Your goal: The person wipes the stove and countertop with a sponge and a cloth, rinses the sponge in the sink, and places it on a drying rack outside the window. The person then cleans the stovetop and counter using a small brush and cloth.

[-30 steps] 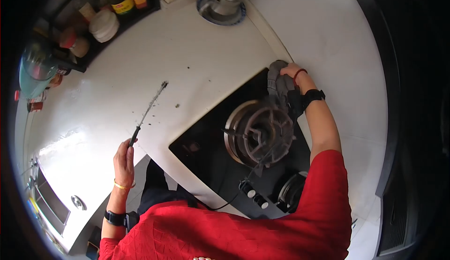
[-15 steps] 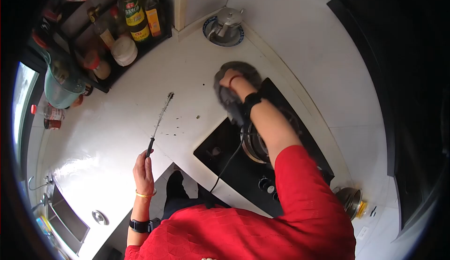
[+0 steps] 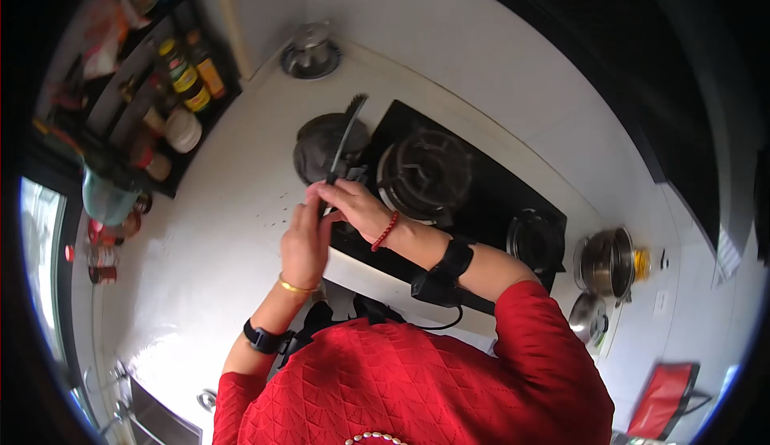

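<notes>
A thin brush [image 3: 346,136] with a black handle and a dark bristled tip stands between my two hands, its tip pointing away from me. My left hand [image 3: 305,244] is closed around the lower handle. The fingers of my right hand [image 3: 359,207] close over the handle from the right, touching my left hand's fingers. Beyond the fingers lies a dark grey rounded thing [image 3: 314,152], partly behind the brush; its exact kind is unclear. It rests on the white counter [image 3: 216,212] at the left end of the black gas hob [image 3: 497,192].
A round burner [image 3: 429,174] is just right of my right hand. A metal teapot [image 3: 311,40] stands in the back corner. Bottles [image 3: 183,76] and jars fill the rack at left. Pots [image 3: 607,264] stand at right. Dark crumbs dot the counter near my left hand.
My right hand has left the dark grey thing and come to the brush handle. My left hand has carried the brush right and forward. The view has shifted, showing more of the hob.
</notes>
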A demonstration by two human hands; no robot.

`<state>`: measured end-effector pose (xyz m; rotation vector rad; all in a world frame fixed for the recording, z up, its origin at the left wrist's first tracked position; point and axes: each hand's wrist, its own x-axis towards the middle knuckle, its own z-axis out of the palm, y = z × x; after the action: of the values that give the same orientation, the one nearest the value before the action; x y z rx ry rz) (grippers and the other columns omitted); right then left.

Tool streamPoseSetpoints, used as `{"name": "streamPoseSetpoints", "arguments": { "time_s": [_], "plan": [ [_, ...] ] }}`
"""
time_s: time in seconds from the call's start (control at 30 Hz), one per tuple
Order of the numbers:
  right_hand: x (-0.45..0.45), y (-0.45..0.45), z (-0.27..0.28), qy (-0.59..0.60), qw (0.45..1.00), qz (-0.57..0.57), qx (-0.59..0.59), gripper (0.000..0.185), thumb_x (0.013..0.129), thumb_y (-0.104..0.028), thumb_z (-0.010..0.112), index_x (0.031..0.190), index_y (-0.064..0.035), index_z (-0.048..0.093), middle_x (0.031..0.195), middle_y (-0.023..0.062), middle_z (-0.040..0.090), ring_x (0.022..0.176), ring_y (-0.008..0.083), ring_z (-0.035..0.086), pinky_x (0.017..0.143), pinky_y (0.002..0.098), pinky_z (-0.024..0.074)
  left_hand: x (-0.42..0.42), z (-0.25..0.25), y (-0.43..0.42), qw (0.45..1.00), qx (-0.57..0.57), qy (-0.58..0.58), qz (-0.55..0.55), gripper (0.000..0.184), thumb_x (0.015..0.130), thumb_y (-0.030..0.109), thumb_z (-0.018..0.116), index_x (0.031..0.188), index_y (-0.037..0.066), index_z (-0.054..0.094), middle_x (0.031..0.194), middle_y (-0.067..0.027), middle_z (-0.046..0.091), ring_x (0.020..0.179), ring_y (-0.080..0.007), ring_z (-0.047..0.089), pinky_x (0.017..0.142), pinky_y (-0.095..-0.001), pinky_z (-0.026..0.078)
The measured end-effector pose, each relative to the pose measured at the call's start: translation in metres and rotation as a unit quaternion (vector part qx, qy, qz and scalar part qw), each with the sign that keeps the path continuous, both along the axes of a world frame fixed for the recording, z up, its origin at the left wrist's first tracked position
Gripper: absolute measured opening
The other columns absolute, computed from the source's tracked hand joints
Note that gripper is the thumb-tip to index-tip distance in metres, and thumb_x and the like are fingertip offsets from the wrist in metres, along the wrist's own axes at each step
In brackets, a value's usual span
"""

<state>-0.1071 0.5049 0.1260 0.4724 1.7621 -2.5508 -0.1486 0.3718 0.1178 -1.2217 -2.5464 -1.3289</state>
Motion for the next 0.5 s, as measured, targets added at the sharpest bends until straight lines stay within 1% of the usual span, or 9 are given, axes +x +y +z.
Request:
{"name": "streamPoseSetpoints", "arguments": {
  "time_s": [0.1,0.13,0.17,0.23,0.27,0.33,0.4,0.47,0.5],
  "plan": [
    [0.037,0.03,0.036,0.037,0.981,-0.103,0.159,0.034,0.09,-0.032,0.039,0.09,-0.0043,0.058,0.087,0.0044,0.058,0.084,0.0122,0.054,0.066,0.025,0.0421,0.025,0.02,0.036,0.993,-0.015,0.007,-0.121,0.054,0.077,0.014,0.06,0.125,0.005,0.037,0.09,-0.0139,0.053,0.07,-0.0319,0.057,0.057,-0.038,0.046],
    [0.051,0.05,0.033,0.054,0.948,-0.125,0.289,0.033,0.09,-0.032,0.039,0.09,-0.0052,0.058,0.085,0.0058,0.058,0.077,0.0136,0.055,0.065,0.0257,0.0433,0.031,0.029,0.041,0.985,-0.039,-0.007,-0.17,0.057,0.077,0.013,0.06,0.127,0.006,0.034,0.092,-0.0137,0.053,0.07,-0.0303,0.057,0.058,-0.038,0.045],
    [0.065,0.065,0.033,0.007,0.975,-0.208,0.078,0.029,0.088,-0.029,0.04,0.09,-0.0055,0.057,0.079,0.0073,0.056,0.068,0.014,0.055,0.061,0.0247,0.044,0.037,0.033,0.047,0.978,-0.023,-0.013,-0.205,0.061,0.075,0.022,0.063,0.127,0.008,0.036,0.084,-0.0114,0.053,0.065,-0.0288,0.057,0.054,-0.0353,0.047],
    [0.112,0.115,0.03,-0.028,0.942,-0.316,0.106,0.029,0.086,-0.029,0.044,0.091,-0.0031,0.057,0.057,0.0058,0.049,0.044,0.0138,0.048,0.04,0.0255,0.0386,0.041,0.029,0.049,0.967,-0.055,-0.032,-0.248,0.056,0.076,0.021,0.063,0.125,0.009,0.039,0.081,-0.0097,0.053,0.064,-0.0277,0.057,0.054,-0.0349,0.047],
    [0.135,0.137,0.031,-0.075,0.909,-0.386,0.136,0.027,0.086,-0.029,0.045,0.09,-0.0043,0.055,0.052,0.0054,0.046,0.038,0.0141,0.044,0.035,0.0274,0.0354,0.04,0.024,0.048,0.96,-0.072,-0.043,-0.267,0.053,0.076,0.02,0.062,0.124,0.009,0.041,0.08,-0.0088,0.054,0.064,-0.0272,0.057,0.054,-0.0347,0.046],
    [0.188,0.201,0.0,-0.12,0.841,-0.492,0.19,0.026,0.088,-0.026,0.037,0.091,-0.0036,0.051,0.051,0.0071,0.047,0.036,0.0157,0.043,0.033,0.0288,0.0358,0.035,0.0,0.041,0.955,-0.07,-0.06,-0.284,0.039,0.077,0.013,0.059,0.114,0.009,0.05,0.076,-0.0085,0.055,0.066,-0.027,0.057,0.056,-0.0348,0.046],
    [0.24,0.26,-0.026,-0.203,0.789,-0.566,0.124,0.026,0.089,-0.025,0.035,0.089,-0.0023,0.048,0.053,0.0081,0.049,0.037,0.0174,0.044,0.033,0.0303,0.0374,0.032,-0.015,0.029,0.952,-0.091,-0.069,-0.285,0.032,0.079,0.013,0.056,0.11,0.007,0.052,0.08,-0.0112,0.058,0.069,-0.0293,0.058,0.059,-0.0364,0.047],
    [0.282,0.314,-0.047,-0.296,0.768,-0.567,0.029,0.026,0.089,-0.022,0.033,0.088,-0.0013,0.047,0.057,0.0105,0.052,0.038,0.0191,0.045,0.032,0.0316,0.0369,0.03,-0.029,0.017,0.946,-0.121,-0.128,-0.274,0.029,0.08,0.012,0.054,0.109,0.006,0.053,0.083,-0.0131,0.059,0.071,-0.0301,0.058,0.061,-0.0362,0.047],
    [0.294,0.335,-0.056,-0.285,0.745,-0.6,0.061,0.026,0.088,-0.02,0.032,0.085,-0.0003,0.047,0.057,0.0121,0.054,0.038,0.0199,0.045,0.032,0.0323,0.0367,0.028,-0.035,0.01,0.945,-0.133,-0.146,-0.261,0.029,0.08,0.011,0.053,0.108,0.006,0.054,0.083,-0.0136,0.059,0.071,-0.0297,0.059,0.062,-0.0356,0.047]
  ]
}}
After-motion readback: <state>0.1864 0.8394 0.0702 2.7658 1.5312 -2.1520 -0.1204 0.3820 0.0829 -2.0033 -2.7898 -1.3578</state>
